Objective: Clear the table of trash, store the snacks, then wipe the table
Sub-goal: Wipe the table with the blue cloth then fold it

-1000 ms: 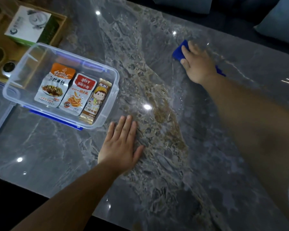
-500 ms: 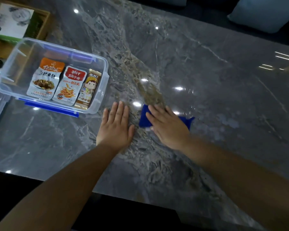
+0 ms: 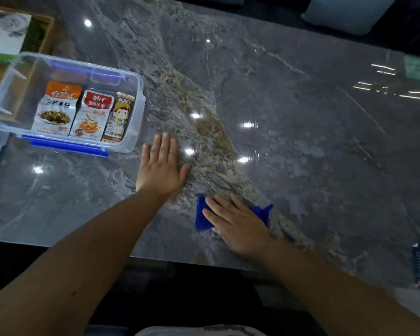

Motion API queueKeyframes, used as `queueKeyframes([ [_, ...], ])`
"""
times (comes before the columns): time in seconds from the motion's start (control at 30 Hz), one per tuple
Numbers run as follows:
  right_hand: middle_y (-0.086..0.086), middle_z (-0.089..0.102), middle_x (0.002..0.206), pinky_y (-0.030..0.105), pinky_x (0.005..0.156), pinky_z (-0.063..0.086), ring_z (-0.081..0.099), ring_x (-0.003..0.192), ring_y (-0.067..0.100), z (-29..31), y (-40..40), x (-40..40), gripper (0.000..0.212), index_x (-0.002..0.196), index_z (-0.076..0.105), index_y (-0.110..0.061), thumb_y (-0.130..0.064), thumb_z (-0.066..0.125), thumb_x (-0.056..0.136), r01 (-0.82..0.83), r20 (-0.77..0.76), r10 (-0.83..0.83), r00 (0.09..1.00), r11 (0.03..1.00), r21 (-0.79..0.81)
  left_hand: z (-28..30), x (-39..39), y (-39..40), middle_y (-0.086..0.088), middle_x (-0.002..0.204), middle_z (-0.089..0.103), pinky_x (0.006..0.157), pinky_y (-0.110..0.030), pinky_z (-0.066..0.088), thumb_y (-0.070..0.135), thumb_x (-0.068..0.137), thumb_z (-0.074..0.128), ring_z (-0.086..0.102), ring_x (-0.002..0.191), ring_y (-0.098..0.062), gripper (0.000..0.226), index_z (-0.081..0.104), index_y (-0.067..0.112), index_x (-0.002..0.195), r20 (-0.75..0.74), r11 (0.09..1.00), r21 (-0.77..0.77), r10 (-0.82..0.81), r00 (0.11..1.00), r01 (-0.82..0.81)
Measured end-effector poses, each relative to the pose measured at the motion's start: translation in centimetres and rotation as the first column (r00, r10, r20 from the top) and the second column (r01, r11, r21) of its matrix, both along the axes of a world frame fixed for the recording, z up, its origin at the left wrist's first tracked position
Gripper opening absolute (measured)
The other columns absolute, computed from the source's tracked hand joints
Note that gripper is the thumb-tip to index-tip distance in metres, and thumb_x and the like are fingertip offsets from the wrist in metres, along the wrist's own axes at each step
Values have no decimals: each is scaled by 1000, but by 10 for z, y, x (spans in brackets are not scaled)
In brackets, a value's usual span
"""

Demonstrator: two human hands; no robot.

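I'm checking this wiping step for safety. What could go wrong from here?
1. The snack box stands open, with no lid on, close to the left hand; a wide sweep might nudge it.
2. The right hand presses the blue cloth near the table front edge; the cloth could slide off.

A crumpled blue cloth (image 3: 201, 218) lies on the glossy grey marble counter (image 3: 301, 105) near its front edge. Three snack packets (image 3: 83, 112) lie flat, side by side, in a clear open box (image 3: 136, 132), apparently sealed.
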State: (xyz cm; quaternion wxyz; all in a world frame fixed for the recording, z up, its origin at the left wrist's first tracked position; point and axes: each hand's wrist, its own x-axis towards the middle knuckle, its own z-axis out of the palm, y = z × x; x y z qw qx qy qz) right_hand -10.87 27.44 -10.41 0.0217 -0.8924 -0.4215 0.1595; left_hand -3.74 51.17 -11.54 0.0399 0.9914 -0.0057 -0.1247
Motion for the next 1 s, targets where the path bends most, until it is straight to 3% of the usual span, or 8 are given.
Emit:
queueKeyframes([
  [0.2, 1, 41, 151, 34, 120, 9, 28, 143, 16, 13, -3, 8, 37, 133, 52, -15, -25, 40, 100, 254, -298, -173, 939, 932, 260, 5, 1, 2, -12, 161, 0, 118, -42, -8, 61, 95, 12, -10, 147, -22, 79, 2, 7, 152, 18, 991, -125, 56, 998, -53],
  [0.37, 5, 62, 125, 27, 102, 37, 54, 116, 16, 30, -13, 24, 32, 128, 56, -14, -21, 40, 101, 586, -631, -290, 720, 741, 328, 13, 6, -14, -12, 161, 2, 118, -43, -6, 56, 97, 16, -7, 148, -23, 75, 6, 6, 152, 38, 981, -154, 128, 991, -121],
  [0.43, 0, 66, 106, 26, 90, 41, 59, 98, 12, 38, -19, 36, 23, 113, 61, -15, -19, 42, 101, 766, -754, -352, 555, 569, 298, 17, 11, -30, -13, 161, 3, 118, -43, -6, 54, 97, 16, -6, 148, -24, 74, 8, 5, 152, 55, 975, -178, 144, 988, -132],
  [0.53, -10, 66, 77, 22, 71, 46, 57, 70, 1, 53, -35, 60, 24, 87, 63, -18, -14, 43, 100, 973, -954, -220, 204, 154, 172, 20, 26, -63, -14, 161, 2, 118, -44, -5, 51, 97, 19, -6, 148, -24, 73, 8, 5, 152, 62, 977, -183, 127, 990, -114],
  [0.63, 1, 66, 79, 23, 65, 49, 59, 71, 13, 67, -65, 104, 22, 89, 62, -19, -20, 43, 100, 994, -986, -145, 87, -52, 96, 14, 40, -93, -13, 161, 0, 119, -45, -5, 53, 97, 19, -7, 147, -25, 73, 7, 6, 152, 41, 988, -132, 88, 995, -82],
  [0.77, -2, 57, 74, 25, 61, 44, 52, 66, 11, 78, -102, 187, 22, 85, 57, -20, -24, 41, 99, 973, -927, -322, 194, -57, 224, 1, 45, -105, -14, 160, 6, 119, -47, 0, 54, 93, 13, -2, 148, -27, 75, 13, 7, 151, 52, 994, -52, 103, 993, -100],
  [0.83, -8, 51, 69, 26, 61, 39, 46, 64, 8, 77, -113, 237, 24, 77, 52, -23, -22, 40, 97, 947, -854, -430, 292, 3, 322, -4, 45, -104, -15, 160, 10, 119, -47, 2, 54, 93, 13, 1, 148, -27, 75, 14, 6, 151, 78, 994, -26, 107, 991, -106],
  [1.0, 16, 54, 90, 32, 70, 32, 44, 81, 20, 56, -118, 353, 36, 102, 54, 3, -26, 33, 98, 763, -394, -666, 634, 453, 462, -8, 46, -105, -13, 160, 13, 119, -46, 4, 54, 93, 20, 3, 148, -25, 74, 17, 7, 151, 98, 994, -15, 112, 989, -111],
])
